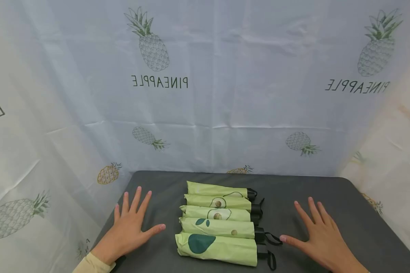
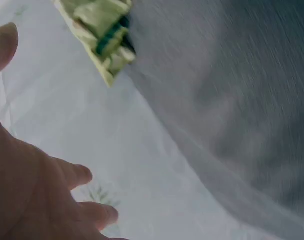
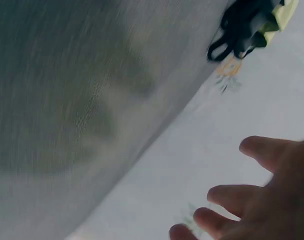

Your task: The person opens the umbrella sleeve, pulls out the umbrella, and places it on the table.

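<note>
Several folded umbrellas in light green covers with avocado prints lie side by side in a column on the dark grey table. The nearest umbrella (image 1: 232, 250) bears a dark green avocado shape; the farthest umbrella (image 1: 215, 189) lies toward the back. Their black handles (image 1: 260, 235) and wrist straps point right. To the left of them my left hand (image 1: 128, 229) is spread with straight fingers, holding nothing. My right hand (image 1: 322, 239) is spread likewise on the right, its thumb close to a black strap (image 1: 272, 239). Both wrist views show umbrella ends (image 2: 104, 40) and handles (image 3: 249, 25) at the top.
The dark grey table (image 1: 311, 189) has rounded back corners. White curtains (image 1: 205, 98) printed with pineapples and mirrored lettering hang behind it and on both sides, close to the table's edges.
</note>
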`<action>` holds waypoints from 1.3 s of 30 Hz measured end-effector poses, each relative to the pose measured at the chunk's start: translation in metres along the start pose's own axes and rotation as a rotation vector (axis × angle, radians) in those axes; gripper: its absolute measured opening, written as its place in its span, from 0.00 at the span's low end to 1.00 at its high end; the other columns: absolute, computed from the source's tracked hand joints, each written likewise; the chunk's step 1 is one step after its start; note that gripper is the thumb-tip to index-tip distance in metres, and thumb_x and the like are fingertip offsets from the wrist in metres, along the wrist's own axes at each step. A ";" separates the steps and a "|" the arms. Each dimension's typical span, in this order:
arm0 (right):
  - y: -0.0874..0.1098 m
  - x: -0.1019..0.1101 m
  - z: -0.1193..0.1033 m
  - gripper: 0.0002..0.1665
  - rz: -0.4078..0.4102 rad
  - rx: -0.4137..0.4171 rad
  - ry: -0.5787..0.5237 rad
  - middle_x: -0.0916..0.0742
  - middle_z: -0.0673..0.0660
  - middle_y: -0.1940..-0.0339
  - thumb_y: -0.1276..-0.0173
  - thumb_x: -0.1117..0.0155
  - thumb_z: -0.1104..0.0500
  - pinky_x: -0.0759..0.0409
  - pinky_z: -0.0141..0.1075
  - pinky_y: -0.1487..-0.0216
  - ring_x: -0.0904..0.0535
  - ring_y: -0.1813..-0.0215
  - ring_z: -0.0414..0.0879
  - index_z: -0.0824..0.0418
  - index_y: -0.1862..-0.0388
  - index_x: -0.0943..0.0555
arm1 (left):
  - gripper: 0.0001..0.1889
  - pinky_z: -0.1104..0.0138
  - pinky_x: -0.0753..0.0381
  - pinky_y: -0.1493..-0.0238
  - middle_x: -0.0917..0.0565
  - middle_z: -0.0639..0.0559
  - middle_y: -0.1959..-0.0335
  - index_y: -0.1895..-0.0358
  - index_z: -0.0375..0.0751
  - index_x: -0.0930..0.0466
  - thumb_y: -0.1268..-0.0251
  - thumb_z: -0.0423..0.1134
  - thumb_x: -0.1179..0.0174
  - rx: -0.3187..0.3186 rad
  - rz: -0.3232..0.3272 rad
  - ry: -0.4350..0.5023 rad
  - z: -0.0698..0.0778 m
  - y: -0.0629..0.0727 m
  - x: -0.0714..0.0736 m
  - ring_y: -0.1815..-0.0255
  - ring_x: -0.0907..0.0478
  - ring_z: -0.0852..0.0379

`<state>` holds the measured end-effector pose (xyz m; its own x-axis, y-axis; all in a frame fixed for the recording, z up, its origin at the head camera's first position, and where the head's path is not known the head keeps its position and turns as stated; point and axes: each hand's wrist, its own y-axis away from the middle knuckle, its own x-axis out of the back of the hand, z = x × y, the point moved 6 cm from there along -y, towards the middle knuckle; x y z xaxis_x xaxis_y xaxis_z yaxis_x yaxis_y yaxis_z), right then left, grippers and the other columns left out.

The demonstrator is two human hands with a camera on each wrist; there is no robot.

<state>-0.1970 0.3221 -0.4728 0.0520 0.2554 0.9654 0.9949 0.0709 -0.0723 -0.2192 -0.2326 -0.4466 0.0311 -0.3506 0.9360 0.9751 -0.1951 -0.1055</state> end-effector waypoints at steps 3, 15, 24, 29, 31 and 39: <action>0.000 -0.003 -0.011 0.66 -0.024 0.027 -0.085 0.47 0.76 0.11 0.33 0.31 0.22 0.36 0.86 0.40 0.47 0.17 0.83 0.51 0.08 0.46 | 0.54 0.18 0.48 0.25 0.58 0.36 0.08 0.09 0.55 0.53 0.28 0.74 0.39 -0.056 -0.035 0.069 0.008 0.001 -0.006 0.13 0.63 0.16; 0.007 -0.012 -0.069 0.43 -0.040 0.167 -0.319 0.17 0.54 0.33 0.34 0.24 0.30 0.11 0.54 0.46 0.16 0.35 0.57 0.50 0.27 0.18 | 0.36 0.59 0.11 0.47 0.14 0.58 0.40 0.30 0.54 0.19 0.34 0.70 0.30 -0.282 -0.125 0.246 0.051 -0.003 -0.030 0.44 0.15 0.59; 0.009 -0.033 -0.076 0.27 -0.266 0.248 -0.461 0.14 0.47 0.50 0.32 0.23 0.35 0.16 0.34 0.60 0.19 0.56 0.32 0.50 0.43 0.13 | 0.23 0.67 0.15 0.55 0.17 0.69 0.55 0.49 0.62 0.16 0.40 0.67 0.25 -0.354 -0.218 0.348 0.065 -0.003 -0.052 0.56 0.22 0.73; 0.007 -0.043 -0.076 0.25 -0.351 0.222 -0.463 0.14 0.49 0.54 0.32 0.21 0.41 0.17 0.34 0.63 0.20 0.60 0.31 0.52 0.44 0.13 | 0.24 0.67 0.15 0.55 0.18 0.70 0.55 0.49 0.63 0.16 0.43 0.67 0.22 -0.346 -0.250 0.356 0.067 -0.004 -0.057 0.56 0.23 0.73; 0.007 -0.045 -0.077 0.25 -0.365 0.216 -0.457 0.13 0.49 0.54 0.32 0.20 0.42 0.18 0.35 0.63 0.20 0.60 0.30 0.53 0.44 0.13 | 0.25 0.67 0.15 0.54 0.18 0.70 0.55 0.48 0.63 0.16 0.44 0.67 0.22 -0.341 -0.260 0.350 0.067 -0.004 -0.058 0.55 0.22 0.72; 0.006 -0.050 -0.079 0.23 -0.406 0.202 -0.461 0.13 0.48 0.56 0.32 0.19 0.45 0.20 0.36 0.65 0.22 0.62 0.32 0.53 0.45 0.14 | 0.25 0.67 0.15 0.53 0.20 0.69 0.52 0.46 0.62 0.15 0.45 0.60 0.18 -0.342 -0.304 0.341 0.071 -0.001 -0.063 0.53 0.23 0.71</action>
<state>-0.1870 0.2335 -0.5017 -0.4127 0.5545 0.7227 0.8890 0.4179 0.1870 -0.2066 -0.1457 -0.4814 -0.3678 -0.4974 0.7857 0.8008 -0.5989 -0.0043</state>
